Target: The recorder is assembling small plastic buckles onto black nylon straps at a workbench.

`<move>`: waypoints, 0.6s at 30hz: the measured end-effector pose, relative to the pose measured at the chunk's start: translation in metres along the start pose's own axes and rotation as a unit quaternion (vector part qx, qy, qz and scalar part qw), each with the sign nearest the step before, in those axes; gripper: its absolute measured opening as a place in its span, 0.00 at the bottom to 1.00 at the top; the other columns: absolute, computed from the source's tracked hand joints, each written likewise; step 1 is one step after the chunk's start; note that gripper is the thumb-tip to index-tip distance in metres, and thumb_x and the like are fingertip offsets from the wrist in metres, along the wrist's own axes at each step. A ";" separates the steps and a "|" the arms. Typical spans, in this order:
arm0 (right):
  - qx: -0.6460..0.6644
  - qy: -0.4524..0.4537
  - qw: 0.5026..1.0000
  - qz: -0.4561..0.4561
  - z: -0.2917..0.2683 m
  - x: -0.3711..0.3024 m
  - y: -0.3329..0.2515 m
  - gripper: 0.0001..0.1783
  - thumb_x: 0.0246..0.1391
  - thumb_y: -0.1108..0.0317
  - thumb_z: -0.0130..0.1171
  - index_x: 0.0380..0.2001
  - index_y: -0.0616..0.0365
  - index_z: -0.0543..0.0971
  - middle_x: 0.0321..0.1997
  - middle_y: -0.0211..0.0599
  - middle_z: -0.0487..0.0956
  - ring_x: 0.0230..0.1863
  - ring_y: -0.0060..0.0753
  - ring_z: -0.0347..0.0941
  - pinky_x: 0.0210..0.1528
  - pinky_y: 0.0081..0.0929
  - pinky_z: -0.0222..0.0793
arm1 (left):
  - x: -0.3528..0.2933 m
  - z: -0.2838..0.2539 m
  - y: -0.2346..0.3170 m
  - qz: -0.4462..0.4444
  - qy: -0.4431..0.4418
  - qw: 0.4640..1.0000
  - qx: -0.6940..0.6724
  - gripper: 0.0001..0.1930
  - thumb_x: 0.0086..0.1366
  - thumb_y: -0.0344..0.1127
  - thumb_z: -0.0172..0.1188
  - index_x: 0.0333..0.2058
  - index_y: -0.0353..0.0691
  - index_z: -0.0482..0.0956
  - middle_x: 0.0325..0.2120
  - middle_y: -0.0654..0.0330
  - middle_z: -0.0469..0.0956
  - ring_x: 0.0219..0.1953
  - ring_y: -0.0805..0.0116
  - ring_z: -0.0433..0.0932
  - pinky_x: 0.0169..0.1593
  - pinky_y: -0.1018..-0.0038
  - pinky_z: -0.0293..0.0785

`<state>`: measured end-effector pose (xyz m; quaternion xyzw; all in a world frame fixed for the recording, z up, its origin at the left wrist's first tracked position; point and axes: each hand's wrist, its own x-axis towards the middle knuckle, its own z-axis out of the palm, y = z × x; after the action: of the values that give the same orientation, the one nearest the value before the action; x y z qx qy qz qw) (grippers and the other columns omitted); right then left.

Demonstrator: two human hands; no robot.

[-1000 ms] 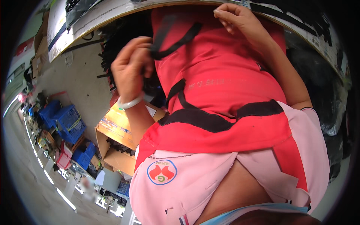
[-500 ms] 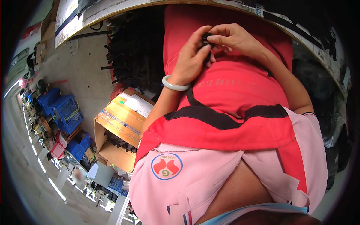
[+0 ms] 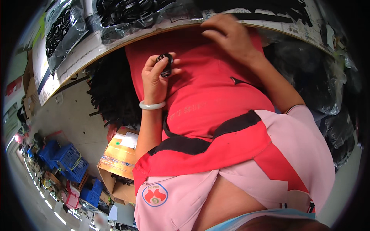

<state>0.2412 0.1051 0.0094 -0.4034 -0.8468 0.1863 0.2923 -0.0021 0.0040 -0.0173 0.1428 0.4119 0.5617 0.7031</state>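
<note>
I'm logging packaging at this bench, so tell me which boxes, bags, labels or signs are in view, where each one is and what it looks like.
Cardboard box: on the floor, lower left of the lap; brown, open, a white label on its top flap.
Clear plastic bags: on the table edge at upper left; glossy, filled with black parts.
Dark plastic bags: at right beside the arm; bulging, shiny.
Round badge: on the pink garment, bottom centre; white with blue rim, red and green figure.

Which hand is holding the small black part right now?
The left hand, with the pale bangle, pinches the small black part; the right hand rests empty at the table edge.
</note>
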 end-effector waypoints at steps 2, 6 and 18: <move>-0.183 0.079 0.979 -0.036 -0.023 -0.005 0.036 0.16 0.48 0.59 0.63 0.38 0.56 0.80 0.38 0.36 0.79 0.43 0.42 0.73 0.47 0.34 0.68 | 0.003 -0.004 -0.001 -0.002 0.001 1.000 0.023 0.07 0.64 0.27 0.55 0.40 0.33 0.73 0.40 0.47 0.78 0.37 0.60 0.81 0.36 0.69 0.84; -0.143 0.052 0.988 -0.023 -0.037 -0.020 0.045 0.15 0.49 0.65 0.64 0.41 0.56 0.80 0.40 0.35 0.78 0.42 0.36 0.72 0.48 0.30 0.66 | 0.007 0.017 -0.005 0.008 0.033 0.996 0.087 0.06 0.63 0.26 0.58 0.37 0.32 0.74 0.34 0.53 0.79 0.31 0.65 0.81 0.33 0.72 0.82; 0.467 -0.228 0.751 0.407 -0.003 -0.003 -0.052 0.12 0.59 0.61 0.55 0.31 0.61 0.75 0.18 0.29 0.75 0.13 0.16 0.69 0.14 0.13 0.64 | 0.007 0.037 -0.013 0.195 0.016 0.910 0.365 0.07 0.55 0.24 0.62 0.34 0.32 0.81 0.22 0.71 0.74 0.22 0.85 0.68 0.25 0.84 0.64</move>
<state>0.2154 0.0715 0.0390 -0.4686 -0.4515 0.7465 0.1387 0.0340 0.0162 -0.0061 0.4577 0.5634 0.5001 0.4721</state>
